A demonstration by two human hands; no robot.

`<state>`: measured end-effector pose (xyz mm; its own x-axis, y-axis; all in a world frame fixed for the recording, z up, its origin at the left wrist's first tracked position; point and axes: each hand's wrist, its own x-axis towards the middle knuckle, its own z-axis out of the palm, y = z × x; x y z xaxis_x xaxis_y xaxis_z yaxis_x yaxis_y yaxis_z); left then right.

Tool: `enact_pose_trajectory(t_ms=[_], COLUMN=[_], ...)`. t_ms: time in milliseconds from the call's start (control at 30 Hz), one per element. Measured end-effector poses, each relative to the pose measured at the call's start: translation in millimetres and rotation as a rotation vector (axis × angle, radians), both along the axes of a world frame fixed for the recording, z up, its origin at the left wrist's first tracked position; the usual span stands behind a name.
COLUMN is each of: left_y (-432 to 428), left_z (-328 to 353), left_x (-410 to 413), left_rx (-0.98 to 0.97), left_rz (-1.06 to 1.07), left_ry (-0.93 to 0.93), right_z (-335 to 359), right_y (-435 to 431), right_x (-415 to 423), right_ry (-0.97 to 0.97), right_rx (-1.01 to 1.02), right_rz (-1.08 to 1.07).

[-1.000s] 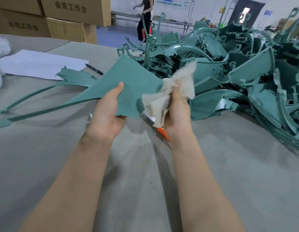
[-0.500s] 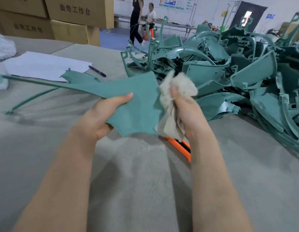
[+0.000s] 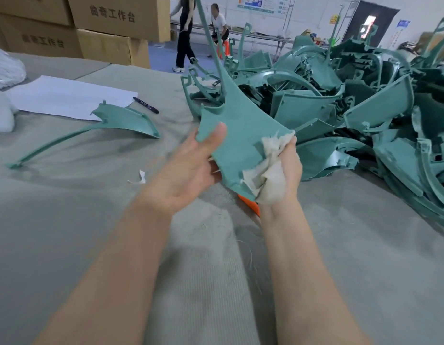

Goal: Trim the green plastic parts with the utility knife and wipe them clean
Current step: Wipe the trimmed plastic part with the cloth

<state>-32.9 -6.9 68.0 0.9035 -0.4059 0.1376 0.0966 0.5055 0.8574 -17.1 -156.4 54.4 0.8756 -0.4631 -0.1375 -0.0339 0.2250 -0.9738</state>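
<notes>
Evidently mid-wipe: the left hand [image 3: 191, 168] pinches one green part [image 3: 241, 130], the right hand [image 3: 289, 168] keeps a closed grip on a cloth [image 3: 267, 170] against it; the pile [image 3: 365, 108] looks undone.

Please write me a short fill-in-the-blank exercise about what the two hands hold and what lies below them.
1. The right hand grips a crumpled beige ____ against the flat green plastic part.
2. The left hand holds that part with its ____ on top.
3. Beneath the part, a bit of the ____ utility knife shows.
Missing words: cloth; thumb; orange.
</notes>
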Motion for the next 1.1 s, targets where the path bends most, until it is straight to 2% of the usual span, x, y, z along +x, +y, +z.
enact_pose_trajectory(t_ms=[100, 200, 333, 433, 500, 567, 633, 733, 800, 900, 1000, 1100], left_y=[-35.2, -39.8, -22.7, -5.8, -1.5, -2.1, -6.9, -12.9, -10.8, -1.8, 7.4, 8.9], left_z=[-5.7, -12.5, -10.0, -6.1, -4.7, -5.9, -7.3, -8.2, -8.8, -9.7, -12.3, -11.0], left_x=[-5.3, -3.7, 1.3, 7.1, 9.7, 10.1, 7.7, 8.1, 12.8, 18.3, 22.7, 23.5], left_rx=[-0.131, -0.133, -0.170, -0.261, -0.308, -0.341, -0.286, -0.156, -0.175, -0.243, -0.221, -0.214], left_rz=[0.166, 0.231, 0.155, 0.165, 0.201, 0.205, 0.181, 0.274, 0.390, 0.473, 0.514, 0.537], left_ry=[0.131, 0.236, 0.272, 0.297, 0.281, 0.277, 0.277, 0.260, 0.265, 0.281, 0.265, 0.270], right_z=[-7.2, 2.2, 12.9, 9.6, 7.3, 6.5, 8.4, 16.0, 18.4, 12.4, 6.8, 9.1], right_y=[5.4, 10.3, 10.6, 12.4, 7.8, 7.9, 13.1, 23.3, 28.1, 41.8, 57.6, 64.6], right_x=[0.6, -2.9, -9.5, -11.6, -9.3, -7.2, -5.2, -9.9, -12.0, -17.0, -20.8, -22.3], right_ry=[-0.007, -0.020, -0.177, -0.267, -0.232, -0.120, -0.066, -0.198, -0.256, -0.305, -0.257, -0.240], right_rx=[0.110, 0.125, -0.100, -0.188, -0.095, 0.060, 0.297, 0.511, 0.426, 0.111, -0.106, -0.151], right_rz=[-0.044, -0.068, -0.016, -0.056, -0.183, -0.182, -0.001, 0.247, 0.381, 0.511, 0.515, 0.472])
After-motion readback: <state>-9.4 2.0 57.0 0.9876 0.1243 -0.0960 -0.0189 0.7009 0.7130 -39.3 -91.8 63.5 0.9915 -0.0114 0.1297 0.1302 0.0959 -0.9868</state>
